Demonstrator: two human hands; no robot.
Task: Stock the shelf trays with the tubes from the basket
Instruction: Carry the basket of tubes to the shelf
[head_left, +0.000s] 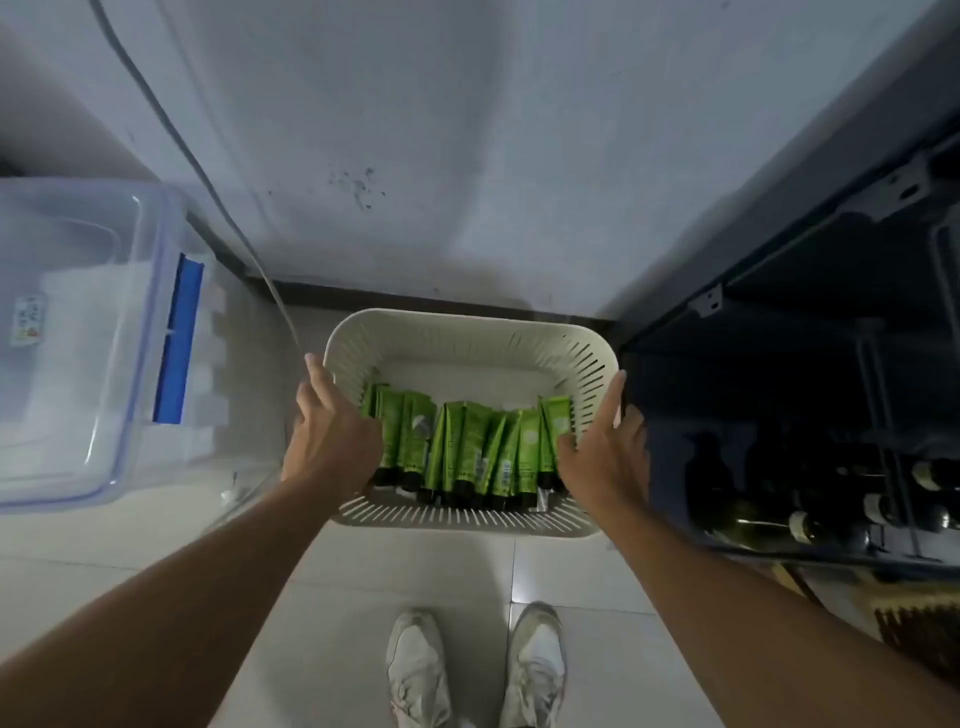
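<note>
At nine o'clock of the basket (470, 338), the left hand (332, 441) grips its rim; green tubes (467, 447) fill its near half; at three o'clock the right hand (605, 452) grips likewise. No tube looks shelved yet; stocking seems unstarted.

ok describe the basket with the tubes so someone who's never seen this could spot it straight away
Look at the pale tiled floor where it meets the grey wall, just ahead of the white shoes. The basket sits there between the left hand and right hand. Unlike the clear lidded bin to its left, it is open, cream, slotted, and holds green tubes.
</note>
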